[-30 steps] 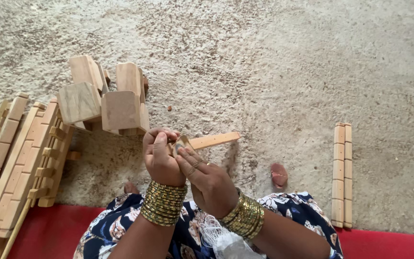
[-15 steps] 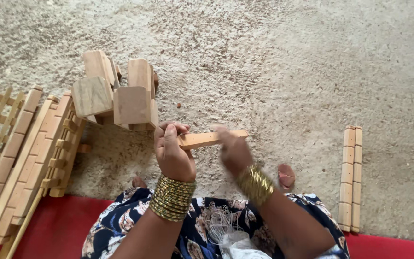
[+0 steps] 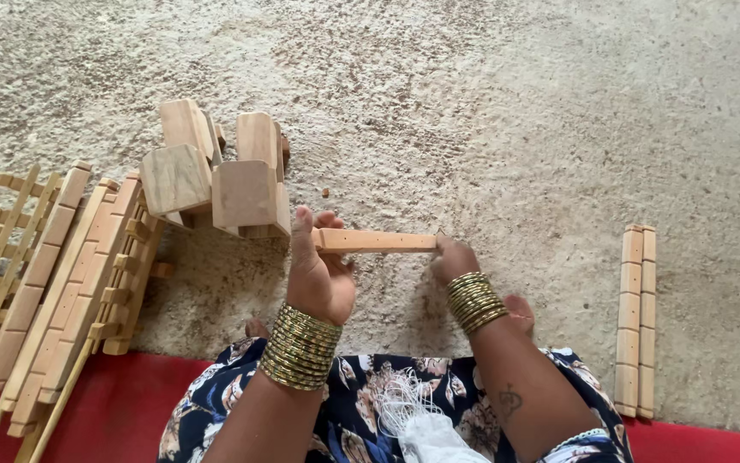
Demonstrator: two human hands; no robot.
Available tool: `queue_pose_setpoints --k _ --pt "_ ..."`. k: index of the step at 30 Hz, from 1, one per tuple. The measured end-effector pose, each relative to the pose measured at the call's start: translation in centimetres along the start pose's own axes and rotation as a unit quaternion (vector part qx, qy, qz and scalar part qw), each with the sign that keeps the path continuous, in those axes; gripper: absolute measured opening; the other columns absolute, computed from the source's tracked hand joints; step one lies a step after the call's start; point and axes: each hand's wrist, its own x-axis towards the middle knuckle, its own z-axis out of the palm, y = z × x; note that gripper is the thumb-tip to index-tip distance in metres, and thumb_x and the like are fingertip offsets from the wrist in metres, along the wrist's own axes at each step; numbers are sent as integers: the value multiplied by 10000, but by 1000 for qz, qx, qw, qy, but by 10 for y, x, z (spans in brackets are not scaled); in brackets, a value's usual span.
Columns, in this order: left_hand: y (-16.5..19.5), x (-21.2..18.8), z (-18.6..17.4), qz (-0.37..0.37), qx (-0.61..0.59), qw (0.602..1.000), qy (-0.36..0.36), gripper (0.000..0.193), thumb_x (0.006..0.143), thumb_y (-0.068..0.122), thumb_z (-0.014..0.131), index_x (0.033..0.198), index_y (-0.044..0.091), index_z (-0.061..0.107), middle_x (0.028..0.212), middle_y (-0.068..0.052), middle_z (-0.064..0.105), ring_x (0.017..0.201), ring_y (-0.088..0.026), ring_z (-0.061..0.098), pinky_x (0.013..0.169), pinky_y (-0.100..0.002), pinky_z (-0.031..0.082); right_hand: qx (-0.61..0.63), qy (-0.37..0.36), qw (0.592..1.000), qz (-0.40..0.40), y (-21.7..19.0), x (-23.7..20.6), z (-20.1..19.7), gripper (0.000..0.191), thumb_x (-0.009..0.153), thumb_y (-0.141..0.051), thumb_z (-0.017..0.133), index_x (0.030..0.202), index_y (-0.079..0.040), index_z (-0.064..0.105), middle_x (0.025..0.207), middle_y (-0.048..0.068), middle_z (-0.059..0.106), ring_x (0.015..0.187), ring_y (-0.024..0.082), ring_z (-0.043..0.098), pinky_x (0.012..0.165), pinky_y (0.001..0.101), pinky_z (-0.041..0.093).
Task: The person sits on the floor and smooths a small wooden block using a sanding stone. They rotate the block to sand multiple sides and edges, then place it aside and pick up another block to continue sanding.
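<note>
1. Far left, a stack of notched wooden slats (image 3: 53,283) lies on the sandy ground (image 3: 515,111), its near end over the red mat (image 3: 121,403).
2. Just right of it, a cluster of chunky wooden blocks (image 3: 215,176) stands upright, close above the hands.
3. The left hand (image 3: 320,270) grips one end of a wooden stick (image 3: 376,241), thumb raised along the near side and fingers curled round it.
4. The stick runs level between both hands, just above the ground, in front of the person's lap.
5. The right hand (image 3: 453,256) pinches the stick's other end; gold bangles (image 3: 475,301) ring that wrist.
6. Far right, a pair of grooved wooden strips (image 3: 635,321) lies flat, well apart from the hands.
</note>
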Motion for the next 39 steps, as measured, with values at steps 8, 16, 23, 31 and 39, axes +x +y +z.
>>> queue_pose_setpoints --k 8,16,23,31,39 --pt "-15 0 -10 1 -99 983 -155 349 795 308 831 960 97 606 956 -32 631 954 -197 584 974 -395 468 23 312 795 -519 -53 -71 25 272 995 -20 460 1183 -35 657 1041 156 752 769 169 713 638 382 527" --pt "-22 3 -11 68 -111 963 -235 266 756 130 721 980 73 591 983 -52 601 1042 -229 580 1099 -407 421 16 69 979 -191 -8 -12 5 248 979 -11 569 1114 -122 744 1051 137 778 869 193 753 783 298 631" --pt "-20 -2 -8 49 -73 966 -244 333 710 130 710 1000 83 553 1021 -65 575 1035 -247 555 1056 -438 419 76 104 913 -388 -29 -40 19 502 874 96 587 1352 -54 550 1175 154 715 877 233 751 612 319 607" --pt "-39 -17 -3 60 -57 968 -238 408 765 213 685 1085 67 477 1046 -102 538 999 -256 545 938 -427 497 305 138 800 -498 -69 -100 -1 435 869 106 541 1282 -31 542 1476 184 525 1286 304 607 1077 428 569" --pt "-54 -7 -14 96 -132 972 -171 275 852 243 607 1028 60 498 1007 -121 528 1006 -269 543 969 -462 495 247 188 774 -551 -76 -125 2 268 752 120 510 940 -70 533 1218 173 601 1116 278 588 950 363 544"
